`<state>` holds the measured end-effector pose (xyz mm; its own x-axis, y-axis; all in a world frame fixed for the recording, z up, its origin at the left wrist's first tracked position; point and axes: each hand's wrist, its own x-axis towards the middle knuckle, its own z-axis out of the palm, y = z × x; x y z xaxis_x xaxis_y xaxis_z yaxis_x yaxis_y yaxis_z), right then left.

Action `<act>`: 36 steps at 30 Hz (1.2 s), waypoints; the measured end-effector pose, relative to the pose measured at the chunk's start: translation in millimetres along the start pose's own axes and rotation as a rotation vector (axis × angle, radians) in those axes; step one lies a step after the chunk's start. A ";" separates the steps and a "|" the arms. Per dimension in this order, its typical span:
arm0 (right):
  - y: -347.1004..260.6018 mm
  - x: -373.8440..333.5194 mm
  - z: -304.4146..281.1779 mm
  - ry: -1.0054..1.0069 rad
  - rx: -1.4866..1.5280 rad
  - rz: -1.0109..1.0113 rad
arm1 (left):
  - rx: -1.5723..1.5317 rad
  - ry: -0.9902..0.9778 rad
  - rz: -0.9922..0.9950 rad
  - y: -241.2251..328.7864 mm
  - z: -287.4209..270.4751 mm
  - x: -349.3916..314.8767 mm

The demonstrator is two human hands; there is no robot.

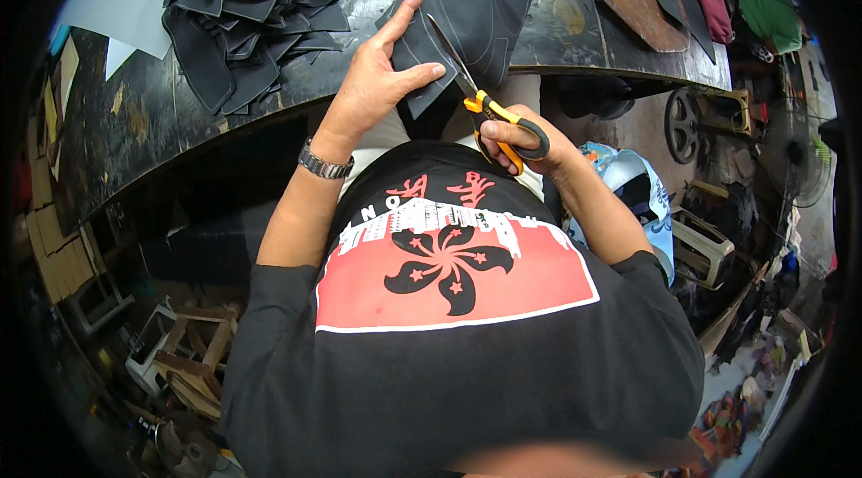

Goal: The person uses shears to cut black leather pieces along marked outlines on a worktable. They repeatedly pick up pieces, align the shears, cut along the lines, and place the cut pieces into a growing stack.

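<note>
My right hand [519,139] grips scissors [485,104] with yellow-and-black handles, fingers through the loops. Their slim dark blades point up and left, over a black sheet [476,2] marked with pale outlines. The blades look slightly parted. At the left edge of this sheet is my left hand [384,74], its thumb and index finger stretched apart against the material. The remaining left fingers are mostly hidden. A corner of the sheet hangs over the table's front edge, beside the blades.
On the dark, worn table [126,132], a heap of black cut pieces [242,20] lies to the left. A brown worn board [639,7] rests at the right, near a pink item [709,2]. Below stand a black handwheel [681,126] and a light blue bag [660,209].
</note>
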<state>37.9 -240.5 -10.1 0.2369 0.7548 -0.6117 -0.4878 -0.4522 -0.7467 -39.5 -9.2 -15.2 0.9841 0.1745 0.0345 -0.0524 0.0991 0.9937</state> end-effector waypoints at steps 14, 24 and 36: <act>6.4 16.4 11.9 -0.002 0.085 -0.042 | 0.080 0.058 0.063 -9.2 -7.1 7.8; 11.2 8.4 28.0 0.131 0.019 -0.084 | 0.064 0.070 0.054 -13.6 -8.9 3.9; -11.6 22.8 24.1 0.113 0.040 -0.086 | 0.078 0.140 0.122 -14.5 -8.1 3.8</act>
<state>28.7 -206.6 -9.1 0.3715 0.7305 -0.5730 -0.4939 -0.3672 -0.7882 -36.4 -2.0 -30.3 0.9378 0.3152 0.1458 -0.1516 -0.0064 0.9884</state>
